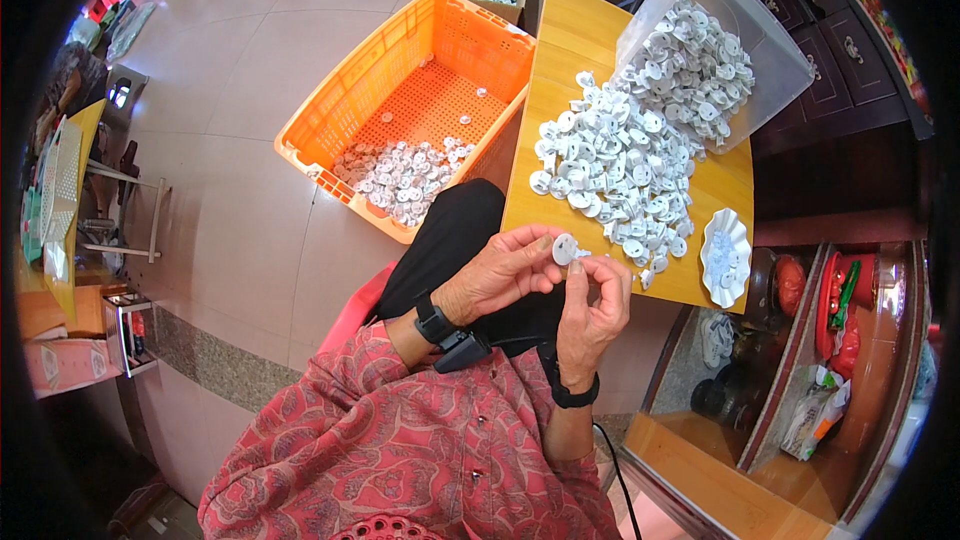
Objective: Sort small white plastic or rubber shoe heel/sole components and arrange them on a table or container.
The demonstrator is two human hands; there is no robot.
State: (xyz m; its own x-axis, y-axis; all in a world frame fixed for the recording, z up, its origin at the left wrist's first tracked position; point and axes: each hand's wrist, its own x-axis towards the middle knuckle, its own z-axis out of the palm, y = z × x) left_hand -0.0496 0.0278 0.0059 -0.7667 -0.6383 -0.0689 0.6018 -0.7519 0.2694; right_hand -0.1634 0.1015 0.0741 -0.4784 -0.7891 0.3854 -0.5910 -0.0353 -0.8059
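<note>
Two hands (500, 277) (592, 322), one white disc (565, 249)

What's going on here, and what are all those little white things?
Someone sitting down has a small white round piece pinched in the left hand, and the right hand is at its edge. A big heap of white pieces lies on the wooden table, spilling from a clear plastic box tipped on its side. More white parts lie in the orange crate. I can't tell what they're for.
</note>
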